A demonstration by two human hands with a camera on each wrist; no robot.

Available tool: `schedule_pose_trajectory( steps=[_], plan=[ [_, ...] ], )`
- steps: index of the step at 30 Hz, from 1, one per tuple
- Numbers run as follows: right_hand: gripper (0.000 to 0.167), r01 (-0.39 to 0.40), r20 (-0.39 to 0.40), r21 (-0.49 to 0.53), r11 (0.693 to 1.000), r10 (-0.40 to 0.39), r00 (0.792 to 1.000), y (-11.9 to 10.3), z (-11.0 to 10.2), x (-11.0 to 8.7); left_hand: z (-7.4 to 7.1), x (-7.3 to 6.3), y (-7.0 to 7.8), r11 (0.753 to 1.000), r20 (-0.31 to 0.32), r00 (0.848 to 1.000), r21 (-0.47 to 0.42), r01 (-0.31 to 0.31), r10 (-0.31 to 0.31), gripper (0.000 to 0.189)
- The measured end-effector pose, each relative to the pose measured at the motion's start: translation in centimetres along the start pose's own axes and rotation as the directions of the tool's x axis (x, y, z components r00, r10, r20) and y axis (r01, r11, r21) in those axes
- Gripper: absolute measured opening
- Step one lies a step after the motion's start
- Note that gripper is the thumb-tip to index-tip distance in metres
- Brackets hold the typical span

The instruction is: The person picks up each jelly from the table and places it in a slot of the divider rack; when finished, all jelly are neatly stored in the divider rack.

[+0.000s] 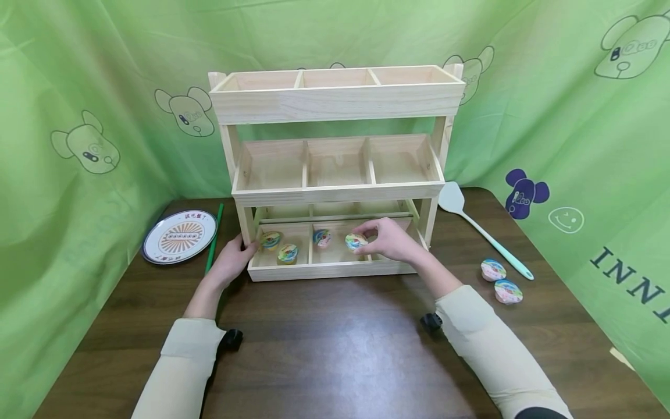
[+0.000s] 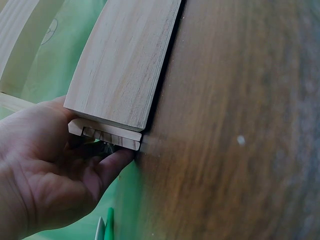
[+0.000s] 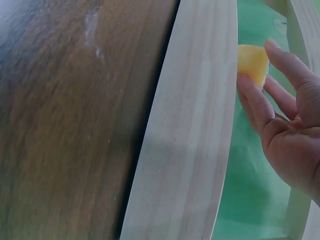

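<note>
A three-tier wooden rack (image 1: 335, 103) with divided trays stands on the table. My left hand (image 1: 234, 260) grips the left end of its bottom tray; in the left wrist view the fingers curl round the wooden edge (image 2: 105, 136). Over the bottom tray's middle compartment, my right hand (image 1: 389, 240) pinches a jelly cup (image 1: 356, 241) between thumb and fingers. The right wrist view shows this cup's yellow body (image 3: 253, 64). Another jelly cup (image 1: 321, 238) lies in the same compartment. The left compartment holds two yellow jelly cups, one behind (image 1: 270, 240) and one in front (image 1: 288, 254).
Two pink jelly cups, one farther back (image 1: 493, 270) and one nearer (image 1: 508, 292), sit on the table at right beside a pale blue spatula (image 1: 484, 230). On the left lie a round plate (image 1: 180, 237) and a green stick (image 1: 213, 238). Green cloth (image 1: 335, 29) surrounds the table.
</note>
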State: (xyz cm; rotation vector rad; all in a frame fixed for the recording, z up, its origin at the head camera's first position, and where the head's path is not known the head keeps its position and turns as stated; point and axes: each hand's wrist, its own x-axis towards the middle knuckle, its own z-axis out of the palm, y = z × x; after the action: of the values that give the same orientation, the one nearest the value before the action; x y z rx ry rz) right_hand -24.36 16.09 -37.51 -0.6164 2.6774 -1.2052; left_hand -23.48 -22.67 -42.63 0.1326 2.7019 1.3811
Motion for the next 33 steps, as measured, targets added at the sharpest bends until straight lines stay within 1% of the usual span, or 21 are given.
schedule_pose_trajectory(
  steps=[7,17,23,30,33],
  plan=[
    [0.046,-0.010,0.020,-0.004,1.000,0.010,1.000,-0.1,0.6,0.7,0.1,0.1,0.0,1.000,0.000,1.000,-0.003,-0.001,0.001,0.062],
    [0.049,-0.018,0.074,-0.004,1.000,0.018,0.997,-0.1,1.7,1.8,0.0,0.0,0.0,1.000,0.005,1.000,-0.004,0.010,-0.010,0.064],
    [0.050,0.014,0.099,-0.054,0.998,-0.009,0.995,-0.1,2.4,2.5,-0.1,0.1,-0.1,1.000,0.002,1.000,-0.001,0.012,-0.012,0.064],
    [0.050,0.035,0.142,-0.107,0.994,-0.020,0.990,-0.1,2.9,3.2,0.0,0.2,-0.1,1.000,0.000,1.000,0.008,0.004,-0.004,0.064],
    [0.048,0.063,0.165,-0.143,0.988,-0.039,0.986,-0.3,3.1,3.3,0.0,0.2,0.0,1.000,0.001,1.000,0.007,0.010,-0.010,0.065]
  ],
)
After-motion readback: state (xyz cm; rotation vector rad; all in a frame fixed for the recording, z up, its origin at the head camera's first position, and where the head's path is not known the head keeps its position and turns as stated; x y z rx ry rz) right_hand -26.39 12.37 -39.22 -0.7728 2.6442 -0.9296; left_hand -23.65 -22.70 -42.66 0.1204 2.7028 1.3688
